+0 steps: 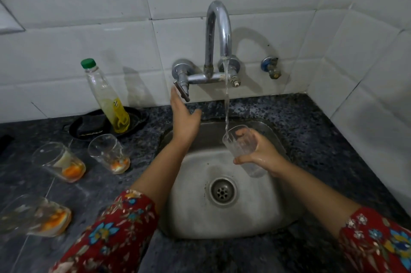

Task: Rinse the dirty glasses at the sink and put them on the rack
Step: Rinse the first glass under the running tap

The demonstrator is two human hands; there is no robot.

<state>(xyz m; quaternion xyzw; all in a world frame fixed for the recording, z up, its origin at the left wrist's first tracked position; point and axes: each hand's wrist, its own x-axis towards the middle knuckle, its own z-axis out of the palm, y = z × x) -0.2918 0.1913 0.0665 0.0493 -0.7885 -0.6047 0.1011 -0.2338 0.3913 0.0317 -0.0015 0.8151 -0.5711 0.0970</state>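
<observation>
Head view: everything sits around the sink (255,217). Above its back edge the tap spout (219,28) runs a thin stream of water (226,99), and the right hand (264,157) holds a clear glass (240,146) over the basin, fingers and thumb curled round its body. The glass is tilted with its mouth up toward the stream, so the water lands at the rim and runs in, and any spill falls into the basin.

The left hand (184,119) is above the sink's back left corner, fingers straight and holding nothing. Its fingertips are right by the tap lever (182,91), probably to set the flow, though I cannot tell whether they touch it.

Left of the sink, on the dark counter, three dirty glasses (109,153) with orange dregs wait within the left hand's reach, so most of the job seems to remain. Behind them, a green-capped bottle (106,97) stands in a black dish (89,126). No rack is in view.
</observation>
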